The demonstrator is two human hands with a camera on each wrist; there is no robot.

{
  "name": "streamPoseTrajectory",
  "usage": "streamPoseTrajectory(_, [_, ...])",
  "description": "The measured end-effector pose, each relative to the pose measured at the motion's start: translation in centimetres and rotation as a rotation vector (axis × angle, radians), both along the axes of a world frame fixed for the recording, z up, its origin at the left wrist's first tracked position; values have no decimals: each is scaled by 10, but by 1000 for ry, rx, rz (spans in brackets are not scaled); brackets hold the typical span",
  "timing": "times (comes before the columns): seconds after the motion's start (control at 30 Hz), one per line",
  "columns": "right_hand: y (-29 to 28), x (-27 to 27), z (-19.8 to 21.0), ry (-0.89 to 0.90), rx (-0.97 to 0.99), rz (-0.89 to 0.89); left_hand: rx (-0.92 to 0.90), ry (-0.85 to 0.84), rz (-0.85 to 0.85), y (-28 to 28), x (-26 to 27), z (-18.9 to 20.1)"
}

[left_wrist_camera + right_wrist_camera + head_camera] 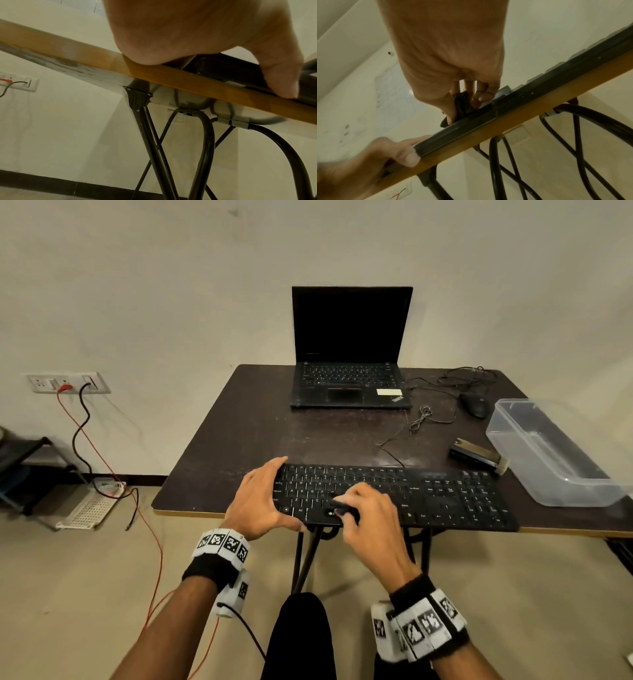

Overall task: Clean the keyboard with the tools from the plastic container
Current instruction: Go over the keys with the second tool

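Keyboard: the flat black full-size keyboard [394, 496] lies along the near edge of the dark brown table [239, 419], in front of the open black laptop [349, 350].
Left hand: the left hand [262, 501] clasps the keyboard's left end, thumb on the near edge, fingers curled over the far corner.
Right hand: the right hand [371, 518] pinches a small black cleaning tool [462, 104] and presses it onto the keys near the middle of the bottom rows.
Container: the clear rectangular plastic container [548, 453] stands at the right, apparently emptied.
Other tool: a black-handled brush with pale bristles [479, 455] lies just left of the container, apart from the keyboard.
Progress: judged mid-task; tools are out, the left-centre keys are being worked, and the right half and number pad seem left to do.
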State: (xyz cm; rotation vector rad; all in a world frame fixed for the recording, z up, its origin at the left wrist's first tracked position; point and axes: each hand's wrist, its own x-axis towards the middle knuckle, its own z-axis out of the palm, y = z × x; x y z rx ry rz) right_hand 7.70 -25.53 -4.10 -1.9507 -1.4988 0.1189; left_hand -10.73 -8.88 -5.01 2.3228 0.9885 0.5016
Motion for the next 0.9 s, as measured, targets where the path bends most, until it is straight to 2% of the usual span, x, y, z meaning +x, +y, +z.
streamPoseTrajectory(0.07, [-9,-6,-3,15,-3,59,0,-5,3,1,0,-1])
streamPoseTrajectory(0.2, [5,8,-3,48,87,-116,-1,11,7,2,1,-3])
streamPoseTrajectory(0.37, [-4,-21,-4,2,36,135,26,8,0,4,2,-5])
streamPoseTrajectory(0.4, [-11,-18,-8,18,62,112,30,6,-1,5,1,-7])
streamPoseTrajectory(0.53, [-16,15,-14,68,182,-209,13,12,-4,4,1,-6])
streamPoseTrajectory(0.57, [-14,16,-13,46,168,-214,12,9,-2,4,1,-5])
streamPoseTrajectory(0.7, [-21,10,-14,3,100,-47,3,5,3,3,1,-4])
streamPoseTrajectory(0.83, [-16,29,-14,66,220,-236,7,2,-1,3,1,-4])
streamPoseTrajectory(0.9, [-11,16,-14,30,192,-170,8,1,1,3,1,-4])
